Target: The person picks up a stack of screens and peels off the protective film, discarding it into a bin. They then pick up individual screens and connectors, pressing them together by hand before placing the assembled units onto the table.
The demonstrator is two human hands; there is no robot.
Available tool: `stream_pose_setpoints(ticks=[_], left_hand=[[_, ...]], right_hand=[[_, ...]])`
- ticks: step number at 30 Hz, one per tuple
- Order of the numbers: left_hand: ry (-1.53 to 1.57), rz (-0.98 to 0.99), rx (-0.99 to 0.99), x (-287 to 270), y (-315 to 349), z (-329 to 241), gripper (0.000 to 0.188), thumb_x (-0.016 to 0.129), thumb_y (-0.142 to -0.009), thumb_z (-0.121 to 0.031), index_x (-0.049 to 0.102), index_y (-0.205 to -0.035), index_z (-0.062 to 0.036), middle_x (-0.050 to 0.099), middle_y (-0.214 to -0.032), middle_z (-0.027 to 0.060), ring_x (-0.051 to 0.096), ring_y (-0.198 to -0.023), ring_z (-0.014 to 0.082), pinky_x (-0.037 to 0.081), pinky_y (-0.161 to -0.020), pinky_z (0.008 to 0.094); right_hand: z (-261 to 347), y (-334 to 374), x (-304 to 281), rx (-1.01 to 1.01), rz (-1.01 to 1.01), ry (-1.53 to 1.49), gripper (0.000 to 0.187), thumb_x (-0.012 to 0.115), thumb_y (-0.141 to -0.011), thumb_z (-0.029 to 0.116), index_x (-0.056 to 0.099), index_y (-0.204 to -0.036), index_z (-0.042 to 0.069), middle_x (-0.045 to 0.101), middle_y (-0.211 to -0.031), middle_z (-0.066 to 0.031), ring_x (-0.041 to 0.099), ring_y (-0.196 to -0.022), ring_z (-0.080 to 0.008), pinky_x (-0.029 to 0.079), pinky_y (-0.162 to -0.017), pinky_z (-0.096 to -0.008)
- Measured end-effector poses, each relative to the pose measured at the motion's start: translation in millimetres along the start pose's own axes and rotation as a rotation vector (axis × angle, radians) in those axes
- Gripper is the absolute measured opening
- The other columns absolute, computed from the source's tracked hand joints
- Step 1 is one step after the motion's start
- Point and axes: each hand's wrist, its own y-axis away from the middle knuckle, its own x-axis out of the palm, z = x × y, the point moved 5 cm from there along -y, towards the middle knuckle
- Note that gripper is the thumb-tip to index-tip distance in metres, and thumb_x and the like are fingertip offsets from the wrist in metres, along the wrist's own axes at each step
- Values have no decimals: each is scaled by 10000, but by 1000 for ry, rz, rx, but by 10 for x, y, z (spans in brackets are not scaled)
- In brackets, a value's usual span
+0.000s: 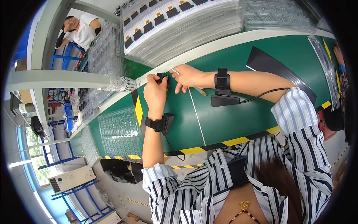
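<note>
My left hand (pixel 155 93) is closed, thumb and fingers pinching a small flat black part (pixel 160 77) with a bit of green at its edge. It is held over the far edge of the green work surface (pixel 231 115). Just right of it is my right hand (pixel 189 77), its fingers wrapped around a slender pen-like tool (pixel 202 92). The tool's pale end points toward the black part, and its yellowish end sticks out below the palm. Whether the tool touches the part cannot be made out. Both wrists wear strapped black devices with cables.
Behind the bench rises a tall stack of clear trays (pixel 179 41), with rows of black parts (pixel 160 19) on top. Clear empty trays (pixel 120 130) lie at left. A dark curved sheet (pixel 274 67) rests at right. A grey frame post (pixel 43 44) stands left; another person (pixel 82 31) sits beyond.
</note>
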Motion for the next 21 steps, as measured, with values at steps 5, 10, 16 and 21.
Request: stream_pose_setpoints(ticks=[5, 10, 16, 21], left_hand=[[-30, 25, -11, 27, 13, 1, 360, 703, -739, -230, 460, -917, -32, 612, -697, 188, 601, -651, 368, 459, -566, 423], [-77, 43, 14, 50, -13, 7, 394, 716, -725, -218, 461, -945, -14, 622, -752, 189, 621, -686, 342, 472, -591, 378], [-54, 70, 37, 69, 11, -58, 416, 717, -726, -206, 465, -994, -12, 601, -893, 224, 603, -810, 350, 461, -688, 391], [-57, -255, 317, -556, -16, -422, 324, 666, -764, -153, 490, -1000, -16, 598, -869, 154, 556, -868, 342, 430, -761, 399]], right_hand=[[-25, -55, 39, 27, 35, -159, 454, 371, -898, 25, 222, -1289, -151, 278, -1341, -270, 640, -738, -254, 499, -517, -299], [-12, -49, 46, 13, 42, -187, 458, 363, -910, 38, 210, -1299, -148, 265, -1354, -280, 638, -747, -261, 504, -518, -304], [4, 24, -49, 75, -17, -172, 459, 389, -901, 50, 250, -1306, -117, 378, -1292, -237, 638, -746, -243, 500, -513, -313], [814, 637, -207, -246, -21, 717, 347, 471, -851, 54, 503, -1190, -13, 593, -899, -204, 629, -747, -232, 487, -570, -365]])
